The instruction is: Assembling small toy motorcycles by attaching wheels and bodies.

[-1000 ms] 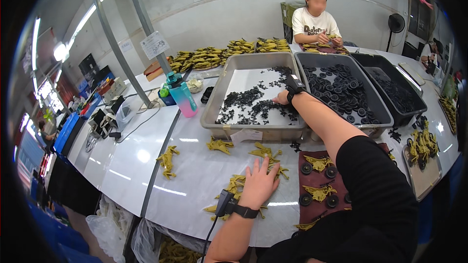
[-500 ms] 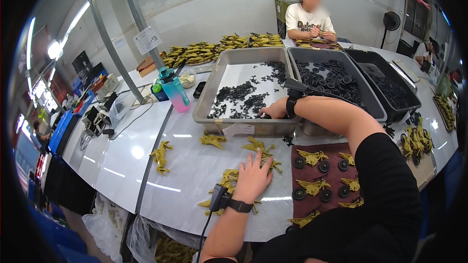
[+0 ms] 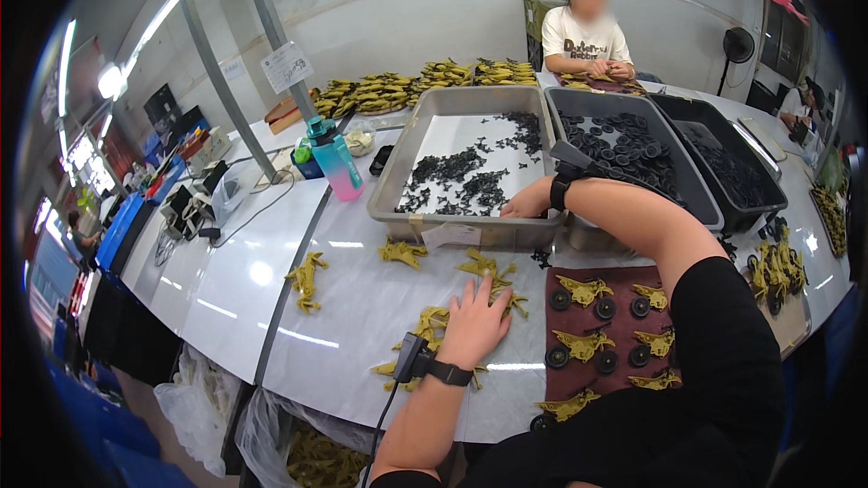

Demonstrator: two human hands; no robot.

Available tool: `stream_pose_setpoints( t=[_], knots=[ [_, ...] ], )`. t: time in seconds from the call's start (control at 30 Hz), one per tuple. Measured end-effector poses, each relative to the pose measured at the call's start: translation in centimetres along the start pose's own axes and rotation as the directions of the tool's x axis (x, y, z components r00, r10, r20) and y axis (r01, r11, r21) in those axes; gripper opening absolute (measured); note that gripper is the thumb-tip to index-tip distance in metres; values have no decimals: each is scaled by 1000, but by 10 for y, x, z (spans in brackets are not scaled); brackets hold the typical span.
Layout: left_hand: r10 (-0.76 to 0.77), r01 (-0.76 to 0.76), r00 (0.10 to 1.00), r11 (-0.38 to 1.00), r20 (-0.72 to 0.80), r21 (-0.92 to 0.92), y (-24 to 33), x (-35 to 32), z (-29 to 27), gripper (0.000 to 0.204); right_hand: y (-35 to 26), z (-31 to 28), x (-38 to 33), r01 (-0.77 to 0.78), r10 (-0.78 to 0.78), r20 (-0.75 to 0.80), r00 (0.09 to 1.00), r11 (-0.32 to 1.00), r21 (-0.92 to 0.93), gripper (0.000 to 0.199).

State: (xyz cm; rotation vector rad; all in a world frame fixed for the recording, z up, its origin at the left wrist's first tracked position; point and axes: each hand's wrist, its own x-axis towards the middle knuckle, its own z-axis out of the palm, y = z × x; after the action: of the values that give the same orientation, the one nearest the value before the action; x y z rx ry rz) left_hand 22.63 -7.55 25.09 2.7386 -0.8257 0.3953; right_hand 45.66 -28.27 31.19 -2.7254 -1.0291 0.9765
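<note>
My left hand lies with fingers spread on several loose yellow-olive plastic toy motorcycle bodies, touching them. My right hand reaches into the grey bin, close to its front wall. Its fingers are drawn together beside small black plastic parts; what they hold, if anything, I cannot make out. More yellow bodies lie on the table left of my left hand. On a dark red mat to the right, several yellow motorcycle bodies have black wheels attached.
A second grey bin holds black wheels; a black bin beside it holds dark parts. Left of the bins stands a blue-pink bottle. Yellow pieces are piled at the back. Across the table a person handles small pieces.
The whole view has shifted slightly, with the scene a little further right. My right hand stays in the bin and its fingers have drawn closer together. My left hand keeps its place.
</note>
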Motion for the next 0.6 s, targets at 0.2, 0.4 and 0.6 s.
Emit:
stream_pose_setpoints(
  t=[0.2,0.4,0.6],
  knots=[
    [-2,2,1000,1000,-26,17,-2,0,1,46,-11,9,-10,-28,27,18,999,998,54,44],
    [1,1,999,999,-53,38,-4,-1,4,45,-17,21,2,-59,66,-99,993,996,71,39],
    [12,-11,999,1000,-52,21,-3,1,2,45,-2,25,10,-76,63,-192,979,995,-59,36]
  ],
)
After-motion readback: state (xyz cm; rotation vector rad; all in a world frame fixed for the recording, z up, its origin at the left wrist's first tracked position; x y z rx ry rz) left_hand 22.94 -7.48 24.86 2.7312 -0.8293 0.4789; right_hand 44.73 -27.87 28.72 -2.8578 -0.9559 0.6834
